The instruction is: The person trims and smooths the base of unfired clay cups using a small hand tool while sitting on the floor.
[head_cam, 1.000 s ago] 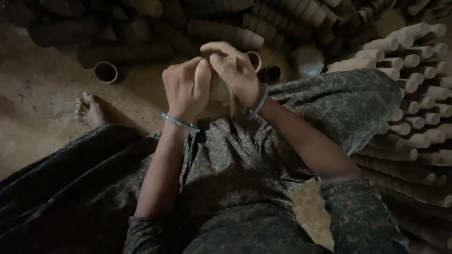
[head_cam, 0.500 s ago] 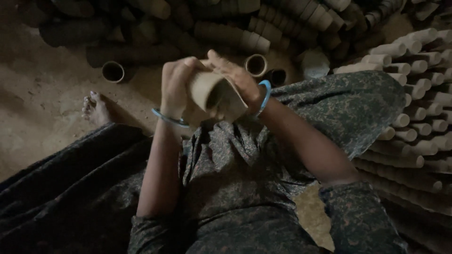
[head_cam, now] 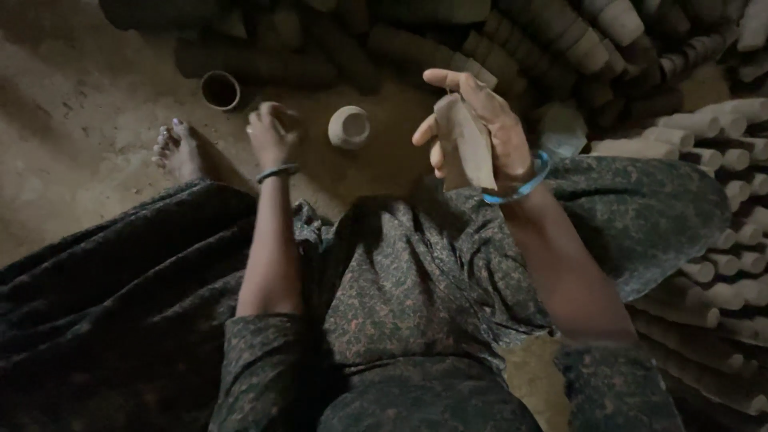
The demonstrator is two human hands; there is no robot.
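Observation:
My right hand [head_cam: 488,128] is raised over my lap and grips a short tapered stack of pale clay cups [head_cam: 466,144], fingers spread around it. A blue bangle circles that wrist. My left hand [head_cam: 270,134] is lowered to the dirt floor on the left, with its fingers curled; whether anything is inside them is hidden. A single small clay cup [head_cam: 349,126] stands upright on the floor between the two hands, a little right of my left hand and apart from it. My lap is covered by dark patterned cloth [head_cam: 416,304].
A dark open cup [head_cam: 220,89] stands on the floor at the upper left. My bare foot [head_cam: 178,150] rests beside it. Rows of stacked clay cups [head_cam: 720,208] fill the right side, and darker stacks [head_cam: 384,40] lie along the top.
My left hand has let go of the cup stack and dropped left to the floor. My right hand keeps the stack and has shifted right. A single cup now shows on the floor between them.

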